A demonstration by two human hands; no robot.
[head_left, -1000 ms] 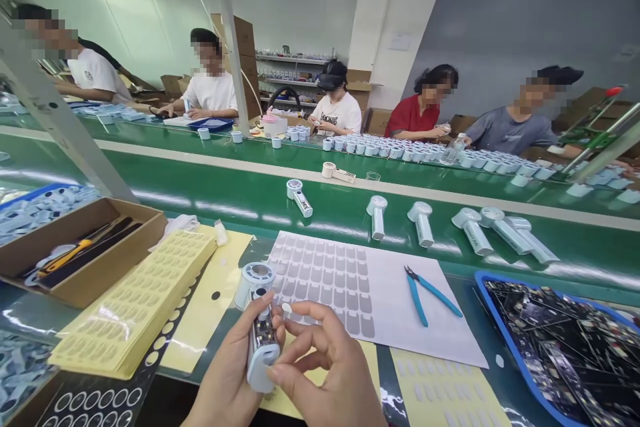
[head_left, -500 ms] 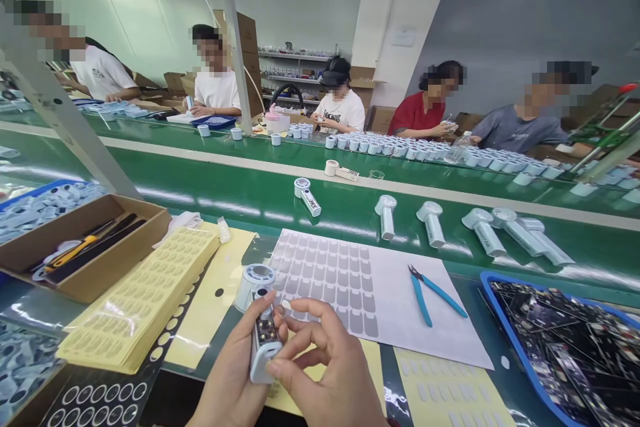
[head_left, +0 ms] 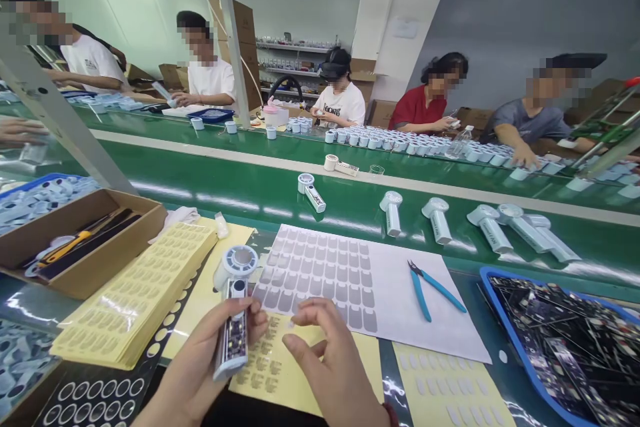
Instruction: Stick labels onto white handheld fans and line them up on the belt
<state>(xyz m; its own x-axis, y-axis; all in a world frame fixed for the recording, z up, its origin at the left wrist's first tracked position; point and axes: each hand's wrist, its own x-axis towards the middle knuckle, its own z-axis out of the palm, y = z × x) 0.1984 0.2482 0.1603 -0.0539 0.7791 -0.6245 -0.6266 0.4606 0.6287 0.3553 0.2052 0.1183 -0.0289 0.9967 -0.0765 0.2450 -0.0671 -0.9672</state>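
Note:
A light-blue handheld fan point(head_left: 234, 320) is gripped in my left hand point(head_left: 193, 347), its round head pointing away from me. The handle's face is uncovered, so a dark circuit board with small parts shows. My left thumb lies across the handle below the head, and the fingers wrap its right side. To the right, apart from the fan, my right hand point(head_left: 330, 360) has thumb and index finger curled close together. A small white piece point(head_left: 291, 325), apparently a sticker, shows at those fingertips. Beneath the hands lies a yellow sheet of printed labels point(head_left: 265, 373).
A sheet of grey stickers point(head_left: 325, 273) lies ahead, with blue-handled nippers point(head_left: 435, 290) to its right. A blue tray point(head_left: 487, 300) holds circuit boards. Left are a cardboard box point(head_left: 85, 273) and stacked yellow sheets point(head_left: 135, 287). Several fans lie on the green conveyor point(head_left: 250, 193); co-workers sit beyond.
My right hand has come away from the fan's lower end. My left hand has moved left with the fan, exposing more of the board. A hand has appeared at the far left.

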